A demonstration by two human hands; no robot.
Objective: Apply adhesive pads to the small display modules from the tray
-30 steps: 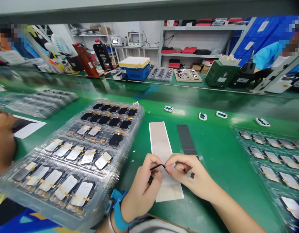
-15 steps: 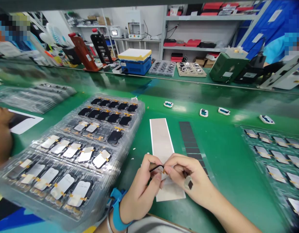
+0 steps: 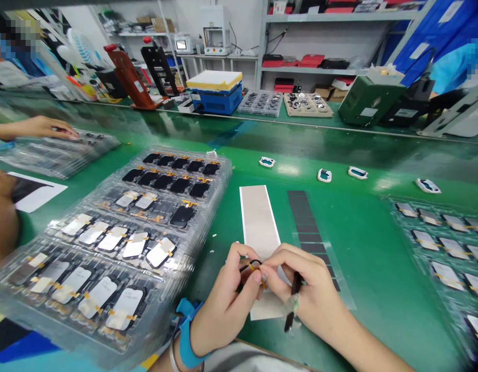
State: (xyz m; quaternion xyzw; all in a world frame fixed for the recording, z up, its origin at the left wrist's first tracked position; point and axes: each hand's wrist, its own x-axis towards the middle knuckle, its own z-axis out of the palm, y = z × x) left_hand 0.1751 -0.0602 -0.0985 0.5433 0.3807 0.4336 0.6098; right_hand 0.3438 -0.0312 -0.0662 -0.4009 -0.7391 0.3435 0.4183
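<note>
Both hands closed up on one workpiece, low centre of the head view. Left hand [image 3: 229, 297] clamped on a small, curved, black-rimmed part [image 3: 255, 264] with an orange-amber tab, thumb and forefinger pinching it. Right hand [image 3: 312, 289] has its fingertips together at the part's right edge — I can't tell if they grip rim or tab. A slim, dark stick [image 3: 288, 323] with crumpled clear film around it juts from the right hand; its hold is hidden.

Part sits above a long, matte beige sheet [image 3: 258, 206] with white side borders; my hands cover its middle. Just right, a dark grey strip [image 3: 302, 212] cut into rectangles lies on clear film.

Edges: left, a stack of thin, glossy clear plastic trays [image 3: 213, 206] comes near my left wrist, which wears a soft, bright blue strap [image 3: 190, 341]. Top tray carries rounded black panels and white-silver-faced ones with orange tabs. Far right, a flat clear tray [image 3: 411, 253] of similar silver-faced pieces, well apart from my right hand.

Room: smooth green tabletop [image 3: 366, 243] runs between film and right tray; small white rounded frames [image 3: 324, 175] line the far side. Co-worker's hand [image 3: 48, 126] at upper left — over more clear trays [image 3: 48, 160], well away.
</note>
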